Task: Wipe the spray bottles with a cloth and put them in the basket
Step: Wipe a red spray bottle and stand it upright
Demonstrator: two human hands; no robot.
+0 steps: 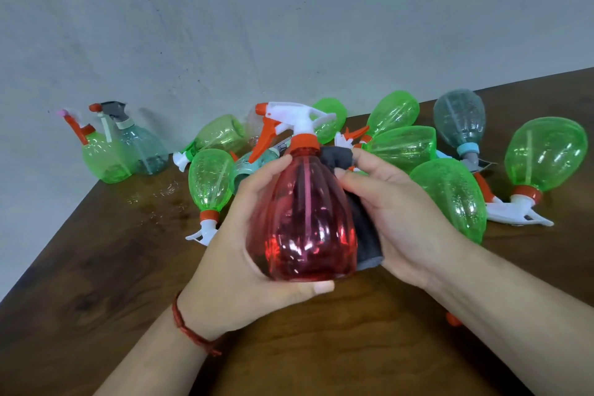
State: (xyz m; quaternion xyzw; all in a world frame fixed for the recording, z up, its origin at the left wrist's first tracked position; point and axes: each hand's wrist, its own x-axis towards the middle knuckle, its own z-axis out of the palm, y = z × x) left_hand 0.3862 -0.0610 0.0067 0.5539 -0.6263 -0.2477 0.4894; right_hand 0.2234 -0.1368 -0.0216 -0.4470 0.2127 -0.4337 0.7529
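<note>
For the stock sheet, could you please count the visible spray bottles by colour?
Red bottle: 1
Green bottles: 8
Grey bottles: 2
Pale teal bottle, mostly hidden: 1
Total: 12 discernible

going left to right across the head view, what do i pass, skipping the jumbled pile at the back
upright green bottle → upright grey bottle → left hand → red bottle → grey cloth → right hand → far-right green bottle
</note>
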